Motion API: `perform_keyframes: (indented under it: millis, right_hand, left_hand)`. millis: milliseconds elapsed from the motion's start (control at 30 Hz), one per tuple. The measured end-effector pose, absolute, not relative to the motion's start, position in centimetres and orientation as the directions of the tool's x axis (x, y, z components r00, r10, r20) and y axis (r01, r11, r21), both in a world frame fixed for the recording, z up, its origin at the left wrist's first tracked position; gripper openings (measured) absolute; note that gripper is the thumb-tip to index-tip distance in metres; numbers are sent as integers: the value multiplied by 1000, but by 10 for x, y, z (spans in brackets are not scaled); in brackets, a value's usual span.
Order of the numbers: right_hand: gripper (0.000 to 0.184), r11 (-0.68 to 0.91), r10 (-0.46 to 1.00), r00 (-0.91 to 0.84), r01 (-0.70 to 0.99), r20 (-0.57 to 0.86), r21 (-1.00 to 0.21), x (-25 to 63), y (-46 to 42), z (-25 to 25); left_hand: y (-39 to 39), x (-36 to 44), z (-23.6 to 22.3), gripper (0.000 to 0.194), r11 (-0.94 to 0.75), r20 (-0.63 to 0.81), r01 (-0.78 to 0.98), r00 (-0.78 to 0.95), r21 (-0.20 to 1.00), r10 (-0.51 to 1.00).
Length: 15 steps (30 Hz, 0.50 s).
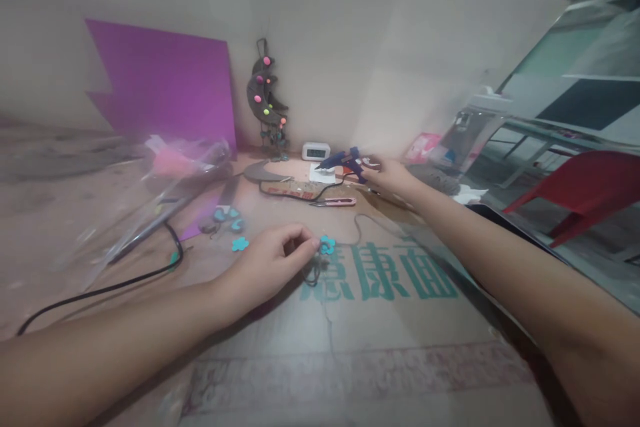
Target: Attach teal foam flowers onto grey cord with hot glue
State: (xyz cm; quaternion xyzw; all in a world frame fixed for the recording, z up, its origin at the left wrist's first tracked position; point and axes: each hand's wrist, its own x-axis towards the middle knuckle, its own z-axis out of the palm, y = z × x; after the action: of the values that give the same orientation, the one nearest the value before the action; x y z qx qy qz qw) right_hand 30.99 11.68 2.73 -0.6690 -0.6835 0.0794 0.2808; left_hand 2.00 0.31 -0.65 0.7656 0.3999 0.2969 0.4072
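- Here's the left hand (280, 257), finger and thumb pinched together at the edge of a turquoise flower-shaped cutout (327, 245), seemingly joined to thin grey cord (359, 233).
- Beside that hand, a second turquoise flower (240, 244) lies loose, apparently unattached.
- Beyond, the right hand (385, 177) wraps a blue glue gun (343, 159); trigger hidden.

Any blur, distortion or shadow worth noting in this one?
Head view: the plastic bag at left is smeared; head view: the red chair at the right edge looks stretched; head view: a soft shadow runs beneath the left hand; head view: the glue gun near centre reads clearer.
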Motion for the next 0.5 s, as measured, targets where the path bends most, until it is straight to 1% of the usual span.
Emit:
perform_keyframes:
  millis: [100, 200, 333, 500]
  right_hand:
    - [47, 69, 974, 48, 869, 222, -490, 296, 136, 26]
    - [42, 17, 980, 83, 874, 183, -486, 285, 147, 22]
    - [31, -43, 964, 163, 877, 212, -479, 287, 151, 20]
    - [31, -36, 949, 192, 852, 249, -523, 300, 132, 36]
  left_hand:
    - [4, 21, -6, 29, -343, 129, 355, 506, 870, 853]
    - [5, 22, -6, 28, -334, 128, 342, 505, 878, 854]
    - [4, 22, -7, 28, -335, 128, 343, 506, 877, 853]
    - [3, 21, -6, 29, -347, 138, 352, 501, 869, 854]
